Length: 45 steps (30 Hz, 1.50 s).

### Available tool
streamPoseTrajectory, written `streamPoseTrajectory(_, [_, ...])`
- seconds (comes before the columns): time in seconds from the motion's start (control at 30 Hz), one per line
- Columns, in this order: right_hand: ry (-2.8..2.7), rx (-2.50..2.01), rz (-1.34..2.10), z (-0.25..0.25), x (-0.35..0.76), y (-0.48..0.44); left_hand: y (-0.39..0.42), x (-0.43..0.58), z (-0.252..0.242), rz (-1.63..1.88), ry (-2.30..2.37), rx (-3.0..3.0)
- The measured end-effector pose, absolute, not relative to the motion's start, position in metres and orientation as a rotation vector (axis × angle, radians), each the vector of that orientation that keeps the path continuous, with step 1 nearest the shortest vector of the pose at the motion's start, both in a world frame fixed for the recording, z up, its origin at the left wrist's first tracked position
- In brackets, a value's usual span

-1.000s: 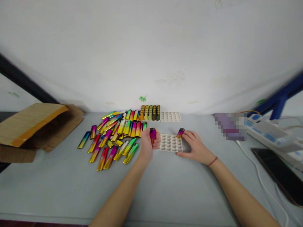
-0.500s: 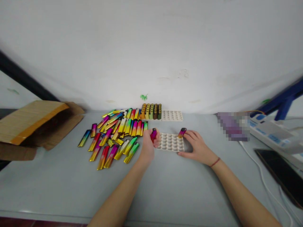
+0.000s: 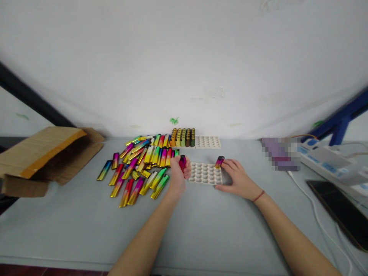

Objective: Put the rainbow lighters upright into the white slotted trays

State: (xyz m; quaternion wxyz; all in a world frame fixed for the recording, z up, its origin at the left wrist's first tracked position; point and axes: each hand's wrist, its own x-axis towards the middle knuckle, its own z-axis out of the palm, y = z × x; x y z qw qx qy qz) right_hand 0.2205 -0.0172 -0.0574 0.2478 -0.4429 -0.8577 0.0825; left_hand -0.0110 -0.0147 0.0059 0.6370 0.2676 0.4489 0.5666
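Note:
A lighter with a purple body [image 3: 182, 163] stands up out of my closed left hand [image 3: 178, 174], whose fingers wrap round it. This hand is beside the left edge of a white tray [image 3: 205, 174] with rows of round holes. Another lighter, purple and gold [image 3: 219, 162], stands slightly tilted at the tray's far right corner. My right hand [image 3: 237, 178] spans the tray's right edge, thumb at the near corner and fingertips by the standing lighter. To the left lies a loose pile of shiny multicoloured lighters [image 3: 130, 168].
Against the wall, a block of upright lighters [image 3: 183, 138] stands beside a second white tray [image 3: 208, 142]. An open cardboard box [image 3: 54, 149] lies at the left. On the right are a power strip [image 3: 330, 161], a white cable [image 3: 312, 211] and a dark phone [image 3: 339, 211].
My left hand, with its lighter, has shifted a little left, away from the tray holes. My right hand and the standing lighter keep their places at the tray. The view has shifted slightly.

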Motion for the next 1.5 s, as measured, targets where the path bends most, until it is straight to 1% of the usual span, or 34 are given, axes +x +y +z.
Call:
streamPoseTrajectory(1.23, [-2.337, -1.205, 0.201, -0.0597, 0.2209, -0.0163, -0.0169, -0.0083, 0.0043, 1.216, 1.003, 0.716])
streamPoseTrajectory(1.5, [-2.339, -1.211, 0.201, -0.0595, 0.2208, -0.0165, -0.0179, -0.0081, 0.0068, 1.194, 0.988, 0.646])
